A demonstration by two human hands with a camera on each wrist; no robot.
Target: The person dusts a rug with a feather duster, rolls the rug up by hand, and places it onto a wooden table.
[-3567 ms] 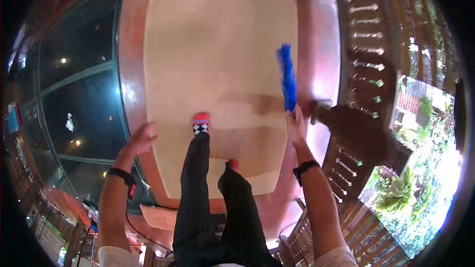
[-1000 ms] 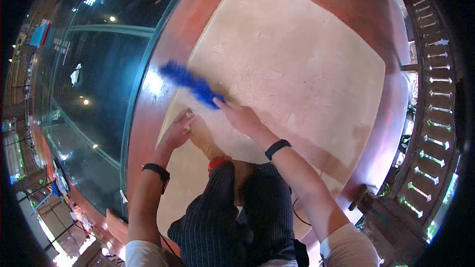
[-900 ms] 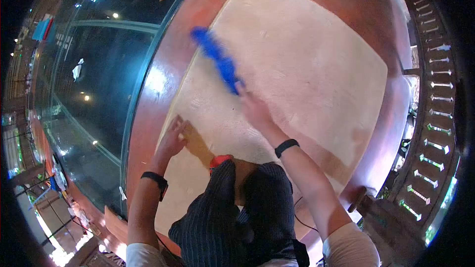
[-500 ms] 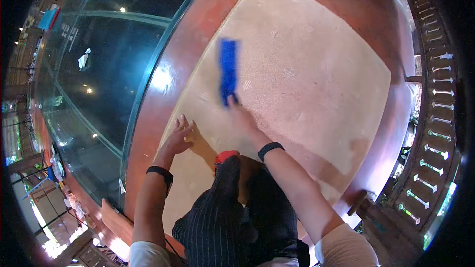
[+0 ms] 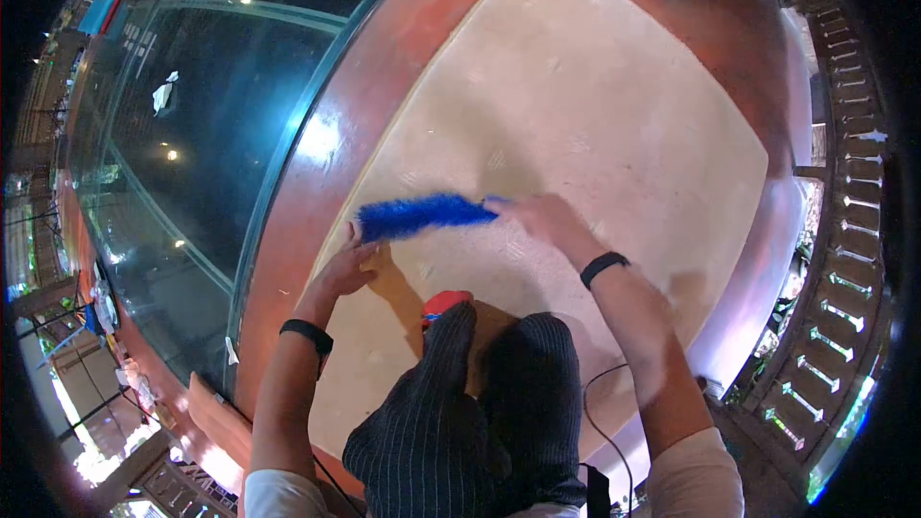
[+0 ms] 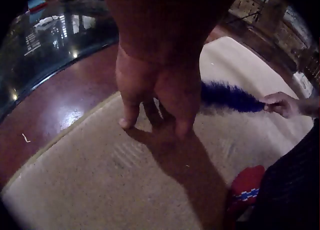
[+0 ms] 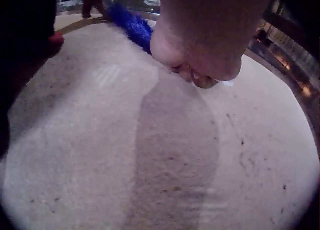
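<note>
Right hand [image 5: 539, 221] is gripping the blue duster [image 5: 420, 217] at its near end. The duster, pointing forward a moment ago, is now pointing left; the stroke is probably swinging across the mat [image 5: 614, 105]. Its tip is sitting just beside the left hand [image 5: 347, 267], whose loose fingers are holding nothing. Duster–mat contact unclear.

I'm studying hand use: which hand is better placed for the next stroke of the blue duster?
Probably the right hand: it holds the blue duster by one end. The left hand is near the other end, gripping nothing.
</note>
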